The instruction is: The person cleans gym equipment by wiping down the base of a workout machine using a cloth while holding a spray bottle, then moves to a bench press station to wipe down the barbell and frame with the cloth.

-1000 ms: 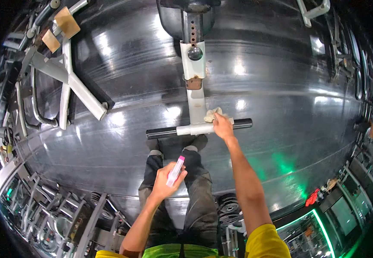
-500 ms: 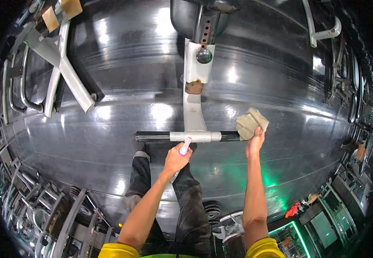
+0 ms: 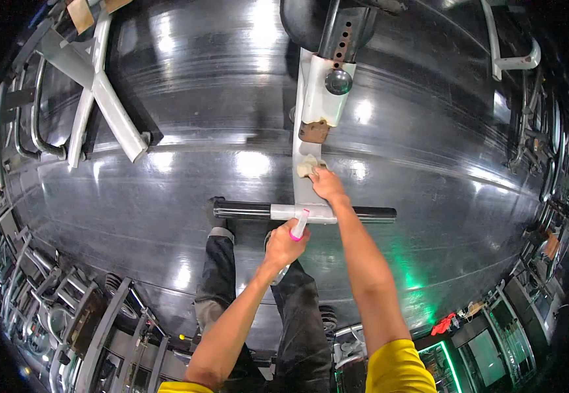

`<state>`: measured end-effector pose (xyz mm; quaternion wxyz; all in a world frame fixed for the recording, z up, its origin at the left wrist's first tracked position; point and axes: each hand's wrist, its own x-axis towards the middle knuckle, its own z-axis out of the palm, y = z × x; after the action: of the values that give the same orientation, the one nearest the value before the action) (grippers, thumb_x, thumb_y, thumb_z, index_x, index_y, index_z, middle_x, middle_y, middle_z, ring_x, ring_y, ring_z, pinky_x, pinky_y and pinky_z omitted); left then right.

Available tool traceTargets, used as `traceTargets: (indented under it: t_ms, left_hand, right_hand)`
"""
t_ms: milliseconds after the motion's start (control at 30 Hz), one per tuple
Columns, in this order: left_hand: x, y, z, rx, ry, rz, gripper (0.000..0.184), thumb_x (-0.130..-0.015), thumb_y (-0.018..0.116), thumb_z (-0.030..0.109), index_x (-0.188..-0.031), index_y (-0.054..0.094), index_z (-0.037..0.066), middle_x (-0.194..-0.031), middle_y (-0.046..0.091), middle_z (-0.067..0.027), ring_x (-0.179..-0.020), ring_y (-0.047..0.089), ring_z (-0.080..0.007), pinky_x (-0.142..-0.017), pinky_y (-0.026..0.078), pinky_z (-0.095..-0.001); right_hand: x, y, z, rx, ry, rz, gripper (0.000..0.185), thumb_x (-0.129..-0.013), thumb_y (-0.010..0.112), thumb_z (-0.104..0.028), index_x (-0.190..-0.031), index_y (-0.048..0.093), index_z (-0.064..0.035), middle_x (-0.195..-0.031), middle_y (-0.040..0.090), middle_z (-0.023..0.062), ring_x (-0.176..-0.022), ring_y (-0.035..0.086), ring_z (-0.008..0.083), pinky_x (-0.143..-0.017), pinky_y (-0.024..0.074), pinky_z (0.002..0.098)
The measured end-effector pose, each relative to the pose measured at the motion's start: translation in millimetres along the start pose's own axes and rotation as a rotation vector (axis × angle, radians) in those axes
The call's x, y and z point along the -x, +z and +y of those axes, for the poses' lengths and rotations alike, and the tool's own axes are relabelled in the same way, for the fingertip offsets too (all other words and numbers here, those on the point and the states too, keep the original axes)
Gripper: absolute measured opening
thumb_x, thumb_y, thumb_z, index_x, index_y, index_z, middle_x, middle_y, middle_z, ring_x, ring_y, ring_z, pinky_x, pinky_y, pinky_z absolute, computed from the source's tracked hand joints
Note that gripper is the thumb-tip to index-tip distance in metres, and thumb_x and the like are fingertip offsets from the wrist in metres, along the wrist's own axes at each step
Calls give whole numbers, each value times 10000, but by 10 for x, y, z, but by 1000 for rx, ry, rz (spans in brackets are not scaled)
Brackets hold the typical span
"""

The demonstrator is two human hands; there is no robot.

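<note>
My left hand (image 3: 286, 245) is closed around a spray bottle with a white nozzle and pink collar (image 3: 301, 224); most of the bottle is hidden behind the hand and wrist. With my right hand (image 3: 328, 185) I press a crumpled beige cloth (image 3: 311, 166) onto the white upright bar (image 3: 307, 190) of a gym machine. Below the cloth, a crossbar with black ends (image 3: 242, 209) runs sideways in front of my legs. Higher on the machine are a round black knob (image 3: 339, 82), a rusty brown patch (image 3: 314, 131) and an adjustment post with holes (image 3: 343, 42).
White crossed metal legs (image 3: 94, 85) stand on the dark shiny floor (image 3: 186, 118) at the left. Another bent metal frame (image 3: 517, 62) is at the upper right. Weight equipment (image 3: 88, 308) crowds the lower left, and a red item (image 3: 443, 323) lies at the lower right.
My right hand has moved left with the cloth, from the crossbar's right end to the white upright bar. My left hand still holds the spray bottle. The view has shifted slightly.
</note>
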<state>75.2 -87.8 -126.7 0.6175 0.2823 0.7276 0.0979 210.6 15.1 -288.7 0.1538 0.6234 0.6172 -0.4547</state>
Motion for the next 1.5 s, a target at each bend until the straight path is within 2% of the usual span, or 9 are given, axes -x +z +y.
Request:
traceTargets:
  t_ms: [167,367,533,667,800,933,1167,1367,1500]
  left_hand:
    - [113,-46,-63,52,24,3,182,-812,643,184,-914,593,42,-821,650,-164,-830,655,-331,-743,498,-382]
    - [185,-28,-357,185,151,-12,171,-799,663,173,-922,599,74,-831,648,-165,-828,632,-366,-706,495,-411]
    - [264,-186,-301,163,182,0,167,-787,675,162,-904,602,67,-816,647,-153,-797,639,-354,-698,495,-398]
    - [358,-327,-215,84,150,-44,181,-786,681,81,-941,610,18,-838,656,-136,-780,665,-261,-696,506,-326]
    - [416,-329,-266,97,206,37,174,-786,683,89,-930,611,23,-811,657,-133,-764,668,-262,-682,509,-328]
    - [534,-337,-241,93,170,8,158,-794,679,96,-921,610,31,-799,656,-136,-754,670,-257,-676,509,-332]
    - [752,-493,-171,76,274,-4,139,-814,664,95,-927,604,43,-782,647,-135,-716,660,-222,-644,497,-309]
    - [887,-661,-139,156,345,38,119,-817,658,73,-910,605,21,-759,619,-45,-673,584,-94,-615,470,-265]
    - [1021,-799,-41,93,344,12,111,-822,655,92,-899,623,19,-767,657,-103,-695,639,-134,-649,502,-283]
  right_hand:
    - [-455,324,-156,97,172,128,348,-892,531,-301,-1175,587,-106,-1177,594,161,-1088,570,333,-932,446,435]
    - [-23,-141,-233,162,-270,-385,329,-876,527,-189,-1188,567,-96,-1147,601,179,-1080,563,346,-903,460,432]
    - [873,-533,-93,-53,-714,-59,291,-820,561,-72,-1107,559,-25,-995,619,228,-963,592,390,-809,456,495]
    - [459,-628,-108,145,-161,-347,298,-866,518,-94,-1149,539,-5,-1151,571,243,-1115,528,377,-935,421,443]
    - [106,-175,63,-64,-110,-178,245,-889,499,-132,-1096,566,-19,-1096,591,244,-1036,558,395,-884,444,447]
    - [778,-372,-177,0,-630,-290,456,-812,526,1,-1262,513,-67,-1333,471,197,-1240,445,328,-1023,375,368]
    - [1364,-736,-181,194,-654,-73,404,-771,522,46,-1167,557,-21,-1255,532,184,-1212,471,317,-1015,391,399]
    - [1407,316,-635,166,-397,489,340,-781,495,-23,-1101,610,-43,-1221,564,154,-1188,496,291,-1063,335,409]
    - [1532,139,-501,229,-656,308,466,-791,489,-34,-1242,548,-135,-1273,545,102,-1235,467,255,-1095,305,391]
